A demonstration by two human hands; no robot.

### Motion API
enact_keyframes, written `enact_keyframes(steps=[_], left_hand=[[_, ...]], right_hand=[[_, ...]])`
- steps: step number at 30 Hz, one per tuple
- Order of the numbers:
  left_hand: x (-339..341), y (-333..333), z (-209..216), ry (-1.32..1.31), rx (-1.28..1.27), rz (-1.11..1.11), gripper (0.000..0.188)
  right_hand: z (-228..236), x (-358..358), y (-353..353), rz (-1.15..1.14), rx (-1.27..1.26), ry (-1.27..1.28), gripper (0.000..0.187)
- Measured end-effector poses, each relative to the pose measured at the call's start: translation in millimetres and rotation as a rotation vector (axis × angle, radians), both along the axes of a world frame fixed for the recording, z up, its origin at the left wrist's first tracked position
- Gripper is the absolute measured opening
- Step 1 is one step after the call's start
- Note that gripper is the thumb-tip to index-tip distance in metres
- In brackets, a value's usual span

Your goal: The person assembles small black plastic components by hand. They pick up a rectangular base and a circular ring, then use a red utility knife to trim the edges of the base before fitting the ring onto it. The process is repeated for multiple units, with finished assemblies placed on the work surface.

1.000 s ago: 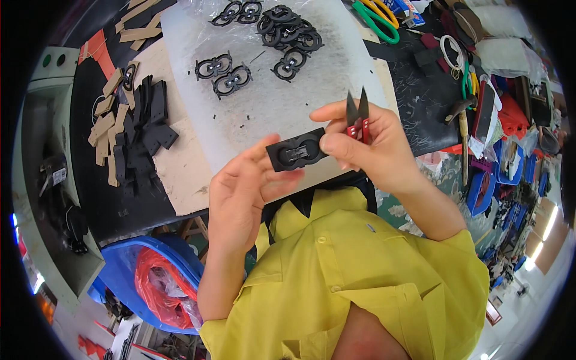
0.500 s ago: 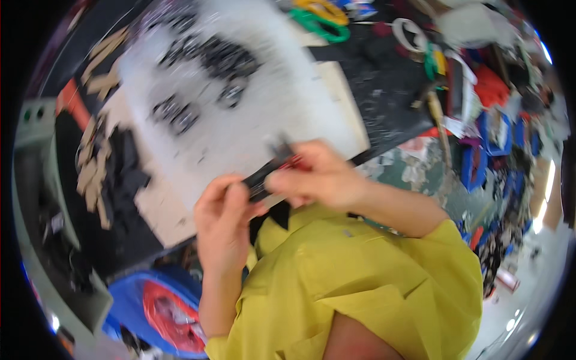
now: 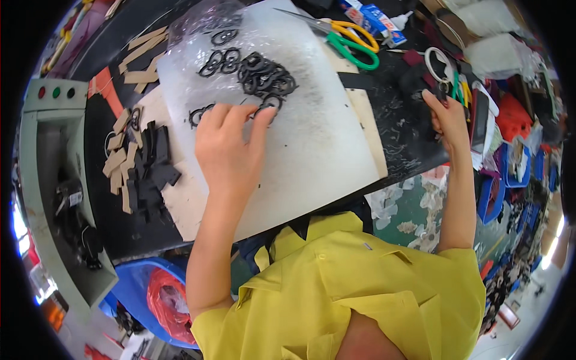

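Note:
My left hand [image 3: 231, 144] reaches over the white board [image 3: 306, 153], palm down. Its thumb stands apart from the bent fingers, and nothing shows between them. Black ring-shaped parts lie just beyond its fingertips, one ring [image 3: 271, 103] right by the thumb. A larger pile of black rings [image 3: 264, 75] sits farther back on the board. At the table's right side, my right hand [image 3: 449, 120] is closed around a small dark object with a hint of red, mostly hidden by the fingers. A white ring [image 3: 438, 63] is beside that hand.
Scissors with yellow and green handles [image 3: 354, 45] lie at the back. Black strips [image 3: 150, 165] and tan strips [image 3: 123, 159] are heaped left of the board. Clear plastic [image 3: 198, 27] covers its far end. A grey machine [image 3: 57, 99] stands left; a blue bin [image 3: 138, 279] sits below.
My hands have moved apart from the dark piece they held together. The left has gone forward to the black rings, the right out to the table's right side.

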State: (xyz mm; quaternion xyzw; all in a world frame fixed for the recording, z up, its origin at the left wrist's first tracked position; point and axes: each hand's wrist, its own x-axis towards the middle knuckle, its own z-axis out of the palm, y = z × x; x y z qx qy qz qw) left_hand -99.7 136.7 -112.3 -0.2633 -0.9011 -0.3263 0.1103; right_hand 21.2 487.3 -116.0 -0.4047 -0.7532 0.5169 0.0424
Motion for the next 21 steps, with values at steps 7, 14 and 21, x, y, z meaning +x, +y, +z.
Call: enact_keyframes(steps=[7, 14, 21], left_hand=[[9.4, 9.2, -4.5, 0.046, -0.003, -0.026, 0.01], [37.2, -2.3, 12.3, -0.245, 0.266, 0.025, 0.016], [51.2, -30.7, 15.6, -0.61, 0.605, 0.171, 0.016]], right_hand=[[19.5, -21.4, -78.4, 0.141, 0.632, 0.288, 0.013], [16.1, -50.1, -180.6, 0.715, 0.308, 0.561, 0.021], [18.1, -53.5, -209.2, 0.739, -0.003, 0.454, 0.018]])
